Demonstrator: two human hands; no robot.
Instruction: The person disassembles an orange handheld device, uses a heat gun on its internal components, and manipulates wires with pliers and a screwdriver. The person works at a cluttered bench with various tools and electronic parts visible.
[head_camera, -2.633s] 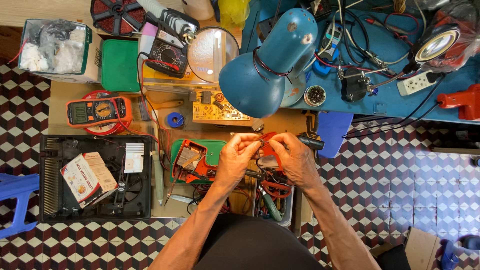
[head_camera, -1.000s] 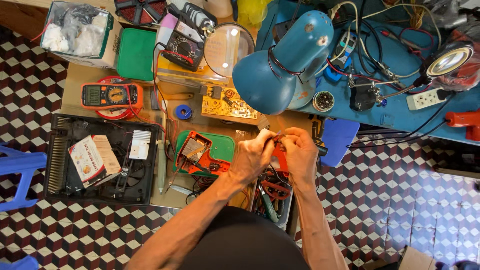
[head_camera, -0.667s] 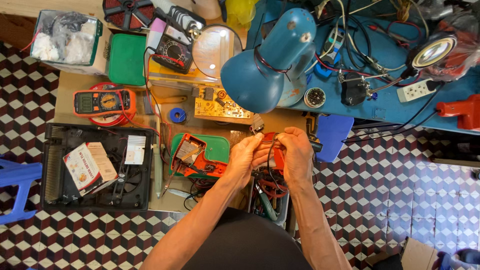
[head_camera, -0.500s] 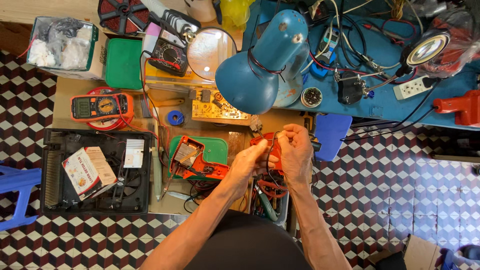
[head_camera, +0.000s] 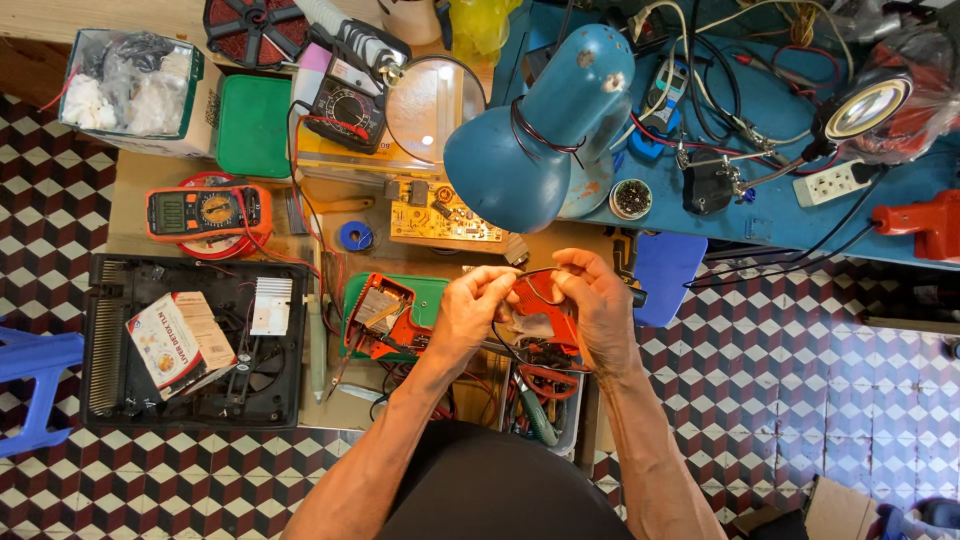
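Observation:
My left hand (head_camera: 470, 310) and my right hand (head_camera: 600, 310) meet over the workbench, both closed around a small orange plastic casing (head_camera: 545, 305) with thin wires trailing from it. The left fingers pinch its left edge; the right hand wraps its right side. Just left of my hands lies an opened orange device with exposed parts (head_camera: 378, 317) on a green pad (head_camera: 425, 300). A blue desk lamp (head_camera: 535, 135) hangs right above my hands.
An orange multimeter (head_camera: 205, 212), a yellow circuit board (head_camera: 440, 215), a black open chassis (head_camera: 190, 340) with a booklet, a tray of pliers (head_camera: 545, 395), a blue bench with cables and a magnifier lamp (head_camera: 865, 105). Checkered floor lies around.
My hands stayed together on the orange casing, turning it slightly between the fingers. The view shifted a little; the bench items have not moved.

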